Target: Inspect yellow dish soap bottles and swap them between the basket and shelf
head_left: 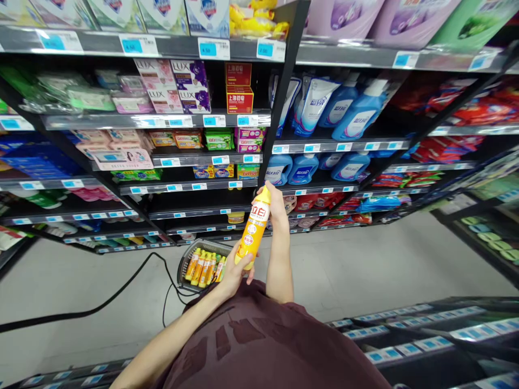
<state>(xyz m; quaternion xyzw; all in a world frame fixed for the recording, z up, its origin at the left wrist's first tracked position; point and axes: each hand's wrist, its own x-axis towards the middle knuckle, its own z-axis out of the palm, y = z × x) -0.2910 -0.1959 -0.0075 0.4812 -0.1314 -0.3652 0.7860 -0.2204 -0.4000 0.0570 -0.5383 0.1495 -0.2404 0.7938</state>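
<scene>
From the head view, I can see someone in a dark maroon top point(259, 346) holding a yellow-orange plastic bottle with a yellow cap and bold red characters point(250, 235) in front of their body. The left hand point(235, 270) is wrapped around the bottom of it, thumb laid over the front. The right hand point(276, 204) is closed around the upper end, just by the cap. The bottle is tilted, its cap toward the shelves and leaning to the right, and it touches neither shelf nor floor.

Down on the pale grey floor point(344, 265), beside the foot of the shelving, there's a dark grey plastic basket with a perforated wall point(183, 270). A cluster of yellow-capped orange bottles point(201, 268) lies inside, caps toward the shelves. A black cord point(117, 294) runs in from the left to near the basket.

Over on the black metal shelving point(279, 102), blue bottles with white caps point(359, 116) stand right of the upright divider, while red soap boxes point(239, 100) and purple soap boxes point(195, 101) sit left of it.
</scene>
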